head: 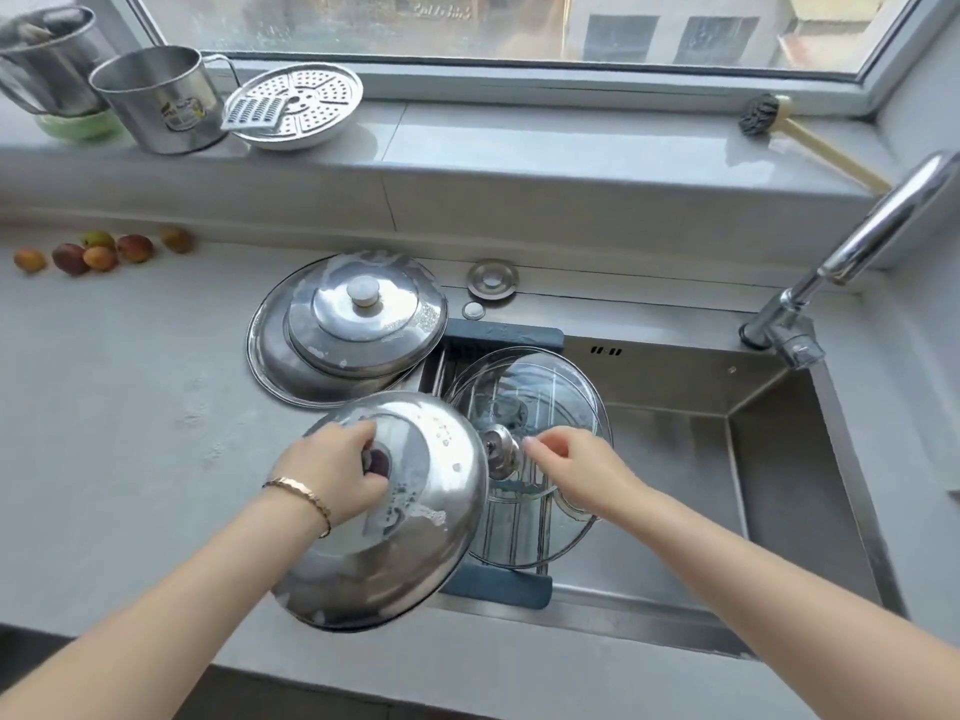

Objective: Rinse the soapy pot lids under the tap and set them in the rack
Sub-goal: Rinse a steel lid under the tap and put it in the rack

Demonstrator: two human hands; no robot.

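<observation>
Soapy domed steel lid (415, 511), knob facing up, overlaps the rack's (498, 582) left edge. The left hand (337, 470) grips its knob. The right hand (571, 465) hangs relaxed over the rack's glass lid (545, 376).

I see a large domed steel lid (415, 517), streaked with suds, tilted and held by its dark knob in the left hand (337, 470) above the table (130, 407) edge. A clear glass lid (524, 387) with a metal knob lies in the wire rack (493, 584), which spans the sink (779, 459). Two soapy stacked lids (343, 330) rest on the table just behind. The chrome tap (883, 220) stands at the right.
</observation>
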